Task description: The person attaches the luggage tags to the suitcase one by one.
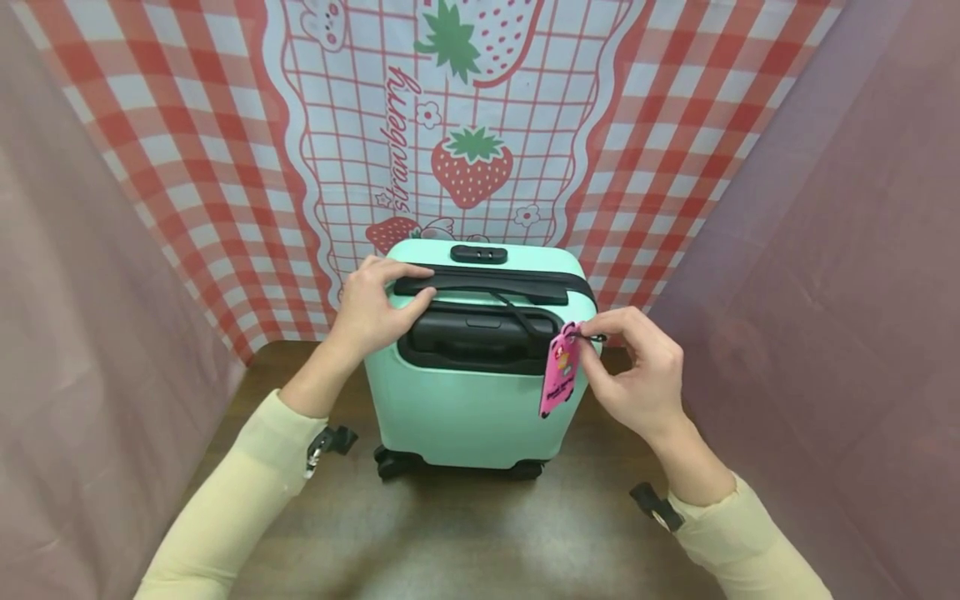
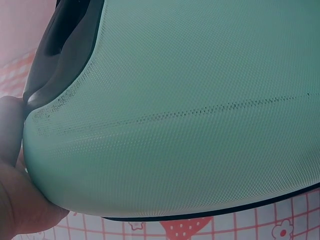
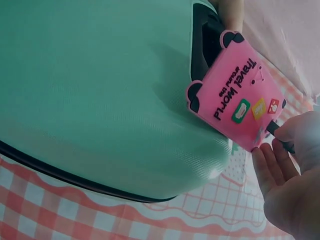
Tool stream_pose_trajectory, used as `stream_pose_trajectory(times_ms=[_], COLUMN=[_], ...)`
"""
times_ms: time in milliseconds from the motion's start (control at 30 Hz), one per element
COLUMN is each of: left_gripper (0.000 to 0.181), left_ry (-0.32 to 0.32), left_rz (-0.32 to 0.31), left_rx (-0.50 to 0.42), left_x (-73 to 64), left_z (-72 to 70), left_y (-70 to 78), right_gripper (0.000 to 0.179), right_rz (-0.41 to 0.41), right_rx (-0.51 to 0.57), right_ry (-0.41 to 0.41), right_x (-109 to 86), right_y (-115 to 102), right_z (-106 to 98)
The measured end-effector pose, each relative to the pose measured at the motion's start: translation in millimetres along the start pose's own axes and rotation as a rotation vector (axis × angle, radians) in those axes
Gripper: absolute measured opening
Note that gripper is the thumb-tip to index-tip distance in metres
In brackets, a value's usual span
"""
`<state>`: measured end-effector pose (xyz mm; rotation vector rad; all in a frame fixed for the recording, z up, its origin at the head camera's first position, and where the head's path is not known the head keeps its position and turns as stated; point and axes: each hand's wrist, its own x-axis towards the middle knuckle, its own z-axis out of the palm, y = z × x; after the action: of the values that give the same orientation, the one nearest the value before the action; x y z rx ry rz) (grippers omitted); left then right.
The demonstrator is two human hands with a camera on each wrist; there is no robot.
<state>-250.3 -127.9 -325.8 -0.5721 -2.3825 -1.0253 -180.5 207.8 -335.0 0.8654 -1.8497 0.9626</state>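
Suitcase (image 1: 465,421) blocking centre, room in front

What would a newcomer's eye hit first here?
The mint suitcase, standing on the brown table in the middle of the head view. Then the bright pink tag at its upper right, lettered "Travel around the World", with the right hand pinching a black strap at the tag's edge. Behind it, the red-and-white cloth printed with strawberries.

Strawberry-print cloth (image 1: 180,150) (red-checked); brown surface (image 1: 450,533); pinkish drapes (image 1: 840,292)
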Motion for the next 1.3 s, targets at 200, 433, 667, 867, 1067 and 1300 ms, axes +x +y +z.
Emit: stream_pose_trajectory(times_ms=[200,433,667,867,1067,1300], left_gripper=[0.029,0.029,0.029,0.029,0.029,0.029], left_ry=[-0.001,0.012,0.007,0.003,0.003,0.002], left_rz=[-0.001,0.006,0.007,0.003,0.004,-0.001], left_rx=[0.001,0.0,0.0,-0.006,-0.01,-0.008], left_x=[-0.1,0.3,0.2,-0.1,0.2,-0.4], left_z=[0.1,-0.6,-0.6,-0.5,-0.3,0.4], left_y=[0.0,-0.1,0.6,0.7,0.8,-0.5], right_gripper=[0.019,0.022,0.027,0.026,0.022,0.022], right_rz=[0.019,0.05,0.01,-0.002,-0.019,-0.03], right_rx=[0.02,-0.023,-0.075,-0.117,-0.121,-0.118], right_ry=[-0.044,-0.064,-0.077,-0.097,-0.112,-0.115], right_x=[4.9,8.1,8.5,7.7,6.0,5.0], right_y=[1.2,2.8,1.1,-0.6,0.6,0.4], right_z=[-7.1,-10.3,-3.9,0.7,5.3,11.6])
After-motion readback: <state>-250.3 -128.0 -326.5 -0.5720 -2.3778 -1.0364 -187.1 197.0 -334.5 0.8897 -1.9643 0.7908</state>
